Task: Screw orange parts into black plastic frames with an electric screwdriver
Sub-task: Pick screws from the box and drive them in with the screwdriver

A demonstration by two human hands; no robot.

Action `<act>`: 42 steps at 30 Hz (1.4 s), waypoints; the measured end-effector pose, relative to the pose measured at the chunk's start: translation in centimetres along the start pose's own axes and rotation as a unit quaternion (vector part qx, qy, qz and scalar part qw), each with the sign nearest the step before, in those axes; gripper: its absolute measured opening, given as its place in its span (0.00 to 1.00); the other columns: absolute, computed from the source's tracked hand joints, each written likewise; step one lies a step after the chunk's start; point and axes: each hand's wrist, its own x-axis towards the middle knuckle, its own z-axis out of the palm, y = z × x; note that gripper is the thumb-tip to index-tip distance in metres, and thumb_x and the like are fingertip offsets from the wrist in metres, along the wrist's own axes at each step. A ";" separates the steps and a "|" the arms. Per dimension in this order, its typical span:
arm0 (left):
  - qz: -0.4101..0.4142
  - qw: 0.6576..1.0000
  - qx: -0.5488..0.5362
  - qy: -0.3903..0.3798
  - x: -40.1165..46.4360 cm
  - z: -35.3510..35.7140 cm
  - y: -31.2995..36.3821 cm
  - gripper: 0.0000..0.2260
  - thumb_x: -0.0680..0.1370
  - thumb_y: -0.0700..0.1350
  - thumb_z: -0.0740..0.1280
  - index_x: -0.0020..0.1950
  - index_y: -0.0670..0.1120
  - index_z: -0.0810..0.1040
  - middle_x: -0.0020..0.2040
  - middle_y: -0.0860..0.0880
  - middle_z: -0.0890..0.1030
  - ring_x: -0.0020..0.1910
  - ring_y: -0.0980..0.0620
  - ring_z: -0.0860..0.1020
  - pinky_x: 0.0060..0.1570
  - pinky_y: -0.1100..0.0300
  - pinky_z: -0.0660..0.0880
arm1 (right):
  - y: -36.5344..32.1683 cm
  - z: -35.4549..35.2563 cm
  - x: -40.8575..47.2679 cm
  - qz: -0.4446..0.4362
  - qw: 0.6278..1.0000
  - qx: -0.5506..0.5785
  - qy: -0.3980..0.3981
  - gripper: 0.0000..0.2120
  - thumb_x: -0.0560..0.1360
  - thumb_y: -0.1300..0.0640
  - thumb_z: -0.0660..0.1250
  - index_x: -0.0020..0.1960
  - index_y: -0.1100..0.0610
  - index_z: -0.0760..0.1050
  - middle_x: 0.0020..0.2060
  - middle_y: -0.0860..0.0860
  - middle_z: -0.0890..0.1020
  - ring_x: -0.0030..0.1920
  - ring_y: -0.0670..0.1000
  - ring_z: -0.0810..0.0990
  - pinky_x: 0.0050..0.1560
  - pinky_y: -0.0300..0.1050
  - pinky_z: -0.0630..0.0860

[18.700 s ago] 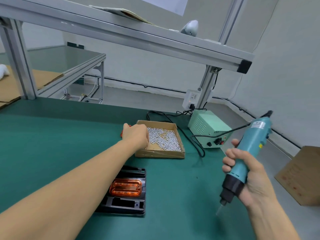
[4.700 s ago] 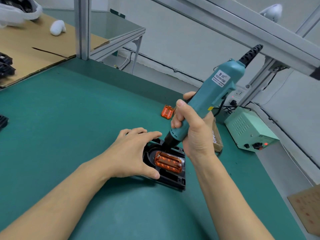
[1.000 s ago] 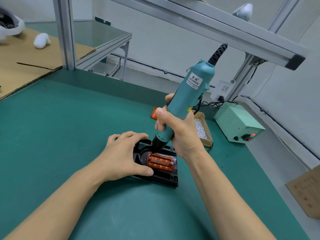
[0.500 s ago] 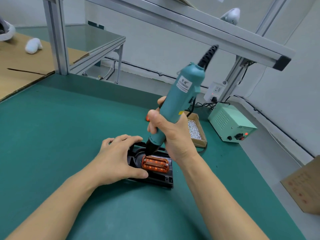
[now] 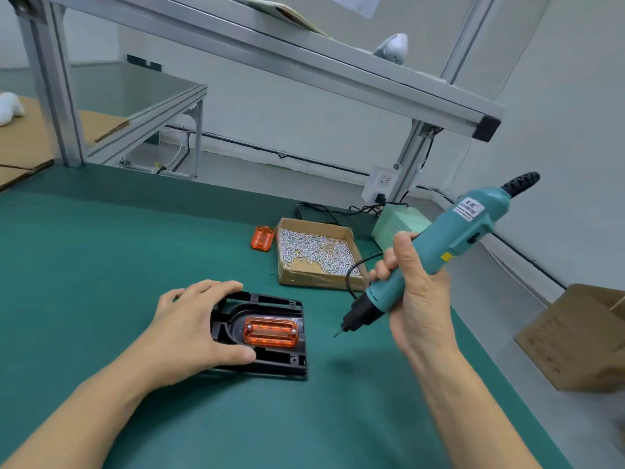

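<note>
While the black frame lies flat on the green counter with its glowing orange part seated, your left hand spreads its fingers along the frame's edge; your right hand grips the teal screwdriver aloft beside it.

1 head-worn view looks forward and down, close over the green bench.

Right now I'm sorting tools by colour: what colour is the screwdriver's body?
Teal, with a black nose; the electric screwdriver shows in the head view.
</note>
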 end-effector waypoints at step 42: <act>0.016 0.999 0.001 0.036 0.1 0.1 0.0 0.43 0.58 0.65 0.77 0.69 0.63 0.64 0.69 0.59 0.67 0.71 0.49 0.57 0.71 0.54 0.52 | -0.4 -13.1 3.4 0.235 0.478 -0.841 -0.098 0.20 0.77 0.39 0.62 0.50 0.57 0.65 0.38 0.48 0.72 0.38 0.51 0.73 0.31 0.43 0.65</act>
